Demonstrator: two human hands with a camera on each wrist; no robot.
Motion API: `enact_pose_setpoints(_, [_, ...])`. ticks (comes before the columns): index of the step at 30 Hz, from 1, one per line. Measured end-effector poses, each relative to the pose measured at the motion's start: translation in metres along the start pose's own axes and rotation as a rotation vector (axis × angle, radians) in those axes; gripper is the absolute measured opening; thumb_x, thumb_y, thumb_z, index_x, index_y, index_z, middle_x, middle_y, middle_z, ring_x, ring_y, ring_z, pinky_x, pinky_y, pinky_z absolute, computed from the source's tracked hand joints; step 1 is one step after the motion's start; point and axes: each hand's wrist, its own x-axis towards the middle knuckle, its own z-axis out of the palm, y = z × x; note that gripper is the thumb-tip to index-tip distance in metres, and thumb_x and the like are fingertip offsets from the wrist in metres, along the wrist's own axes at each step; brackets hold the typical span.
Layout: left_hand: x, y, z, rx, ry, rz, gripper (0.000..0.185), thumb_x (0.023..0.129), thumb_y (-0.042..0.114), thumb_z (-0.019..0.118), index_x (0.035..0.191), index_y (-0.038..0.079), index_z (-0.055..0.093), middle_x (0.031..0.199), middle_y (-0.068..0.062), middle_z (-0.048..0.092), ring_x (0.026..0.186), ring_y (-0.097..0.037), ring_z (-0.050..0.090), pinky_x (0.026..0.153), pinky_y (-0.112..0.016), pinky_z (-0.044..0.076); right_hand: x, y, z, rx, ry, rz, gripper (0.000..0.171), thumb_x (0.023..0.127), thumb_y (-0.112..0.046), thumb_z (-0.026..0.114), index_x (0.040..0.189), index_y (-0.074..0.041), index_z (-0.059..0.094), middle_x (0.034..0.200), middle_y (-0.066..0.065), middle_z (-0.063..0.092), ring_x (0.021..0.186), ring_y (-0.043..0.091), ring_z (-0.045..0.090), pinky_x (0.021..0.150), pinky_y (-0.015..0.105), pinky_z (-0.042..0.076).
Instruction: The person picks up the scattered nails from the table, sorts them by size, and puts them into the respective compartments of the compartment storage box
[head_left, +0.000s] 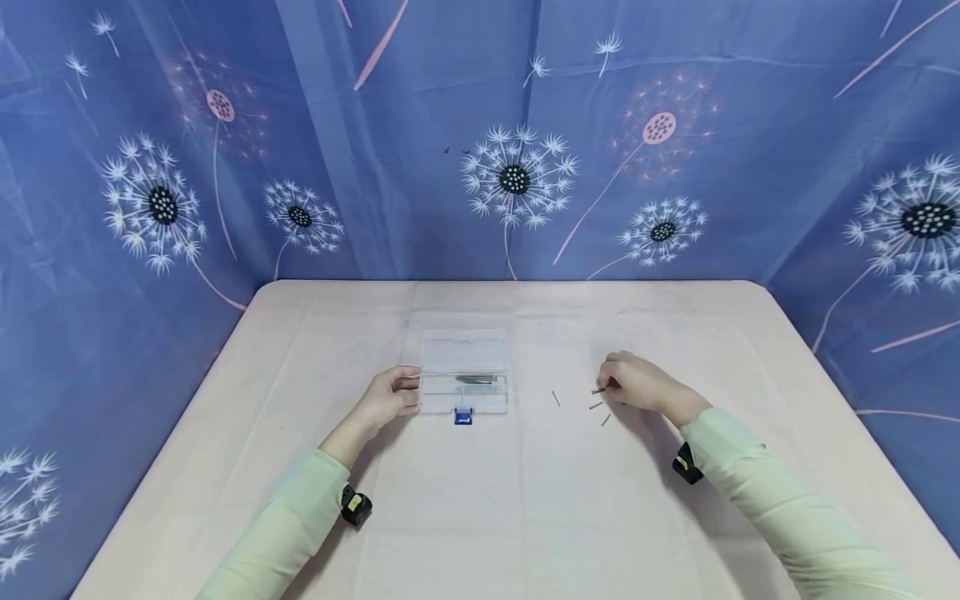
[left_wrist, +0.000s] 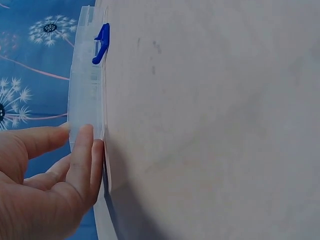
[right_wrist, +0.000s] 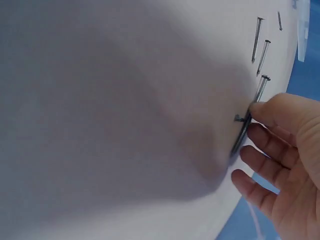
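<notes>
While bracing the clear plastic box (head_left: 463, 372) on the surface (head_left: 480, 500), left hand (head_left: 386, 400) flat against its side, fingers straight, keeping it steady. Right hand (head_left: 637, 385) pinching one nail (right_wrist: 248, 117) off the cloth; loose nails (head_left: 600, 406) scattered just beside, box well apart.

Your right hand (right_wrist: 287, 165) rests at the tabletop (right_wrist: 125, 100) edge, thumb tip pressing on nails (right_wrist: 246, 125) lying on the pale cloth. One nail (right_wrist: 261, 89) pokes out past the thumb, touching it. Two more nails (right_wrist: 259, 47) lie side by side just beyond; a fourth, smaller nail (right_wrist: 279, 20) sits farther off.
</notes>
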Motion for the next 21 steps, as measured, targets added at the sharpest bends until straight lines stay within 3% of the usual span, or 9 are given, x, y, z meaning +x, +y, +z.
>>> enact_pose_setpoints(4, [0.0,0.0,0.0,0.006,0.006,0.001,0.044,0.093,-0.007,0.047,0.136,-0.01,0.04,0.128,-0.033,0.049,0.106,-0.032,0.059,0.088,-0.034,0.058,0.004,-0.005,-0.003,-0.096,-0.043,-0.031,0.015,0.077,-0.002,0.071,0.074,-0.012,0.061,0.078,-0.004,0.053,0.074,0.014,0.045,0.064,0.028,0.043])
enact_pose_setpoints(8, [0.0,0.001,-0.001,0.011,0.008,-0.006,0.044,0.093,-0.006,0.048,0.136,-0.009,0.04,0.128,-0.031,0.049,0.107,-0.034,0.058,0.088,-0.033,0.058,0.006,-0.006,-0.003,-0.106,-0.055,-0.037,0.021,0.076,-0.003,0.071,0.069,-0.015,0.055,0.074,-0.005,0.049,0.071,0.013,0.041,0.061,0.026,0.038])
enact_pose_setpoints(15, [0.001,0.0,-0.001,0.012,0.005,-0.01,0.045,0.092,-0.006,0.048,0.136,-0.009,0.04,0.129,-0.032,0.049,0.109,-0.037,0.057,0.088,-0.034,0.058,0.008,0.003,-0.001,-0.03,-0.061,0.039,0.022,0.071,-0.001,0.065,0.068,-0.015,0.049,0.072,-0.004,0.048,0.072,0.015,0.042,0.06,0.025,0.037])
enact_pose_setpoints(21, [0.001,0.002,-0.001,0.009,0.005,-0.017,0.046,0.092,-0.006,0.049,0.137,-0.009,0.04,0.129,-0.032,0.049,0.111,-0.039,0.056,0.09,-0.036,0.057,0.009,0.009,0.0,0.088,-0.012,0.071,0.017,0.073,-0.002,0.068,0.074,-0.012,0.055,0.07,-0.005,0.05,0.067,0.01,0.043,0.058,0.023,0.038])
